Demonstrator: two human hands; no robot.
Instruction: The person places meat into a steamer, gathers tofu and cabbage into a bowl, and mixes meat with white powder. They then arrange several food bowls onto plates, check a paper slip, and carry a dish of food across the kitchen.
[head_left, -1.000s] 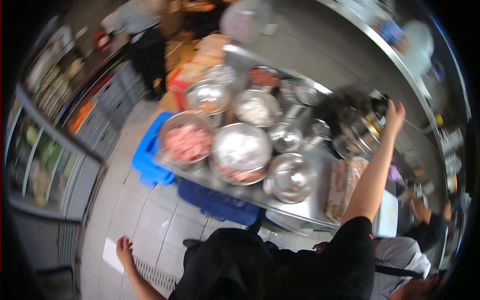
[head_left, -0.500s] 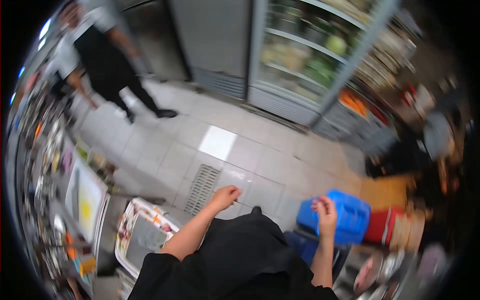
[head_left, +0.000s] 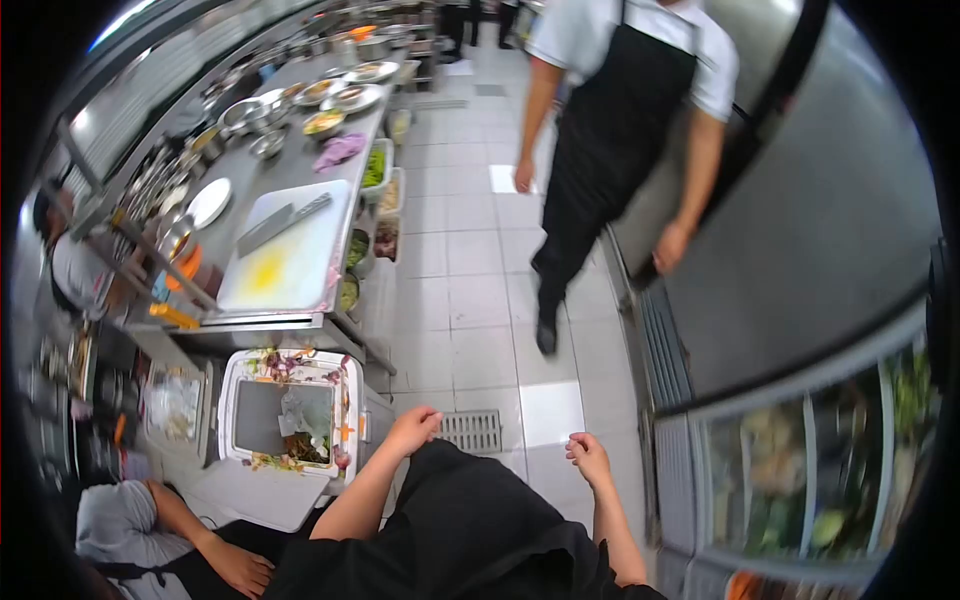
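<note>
Head view: the bin [head_left: 227,410] is on the floor to your left, and your left hand [head_left: 415,430] is clearly the nearer of your two. The bin lies out to the left of that hand, with your left forearm reaching up alongside it. Between hand and rim a gap shows, so you aren't touching it there. Its mouth looks a little longer from left to right than front to back, though the wide lens bends it, so take that as a judgement. Scraps lie along the rim and inside, and the lid [head_left: 260,492] hangs open on the side nearer you.

Your left fingers are curled in, making a narrow grip with nothing visible in it; whether they close fully, you can't tell from here. Your right hand [head_left: 590,458] is farther off, on the other side of your body, half spread, with nothing seen in it. The drain [head_left: 470,430] shows between your hands, down in the floor, nearer the left one in the view.

Beyond the bin, the board [head_left: 310,270] sits on the counter with the knife [head_left: 268,227] lying slantwise across it. Ahead, to your right, a person [head_left: 620,120] in an apron stands beside the steel doors.
</note>
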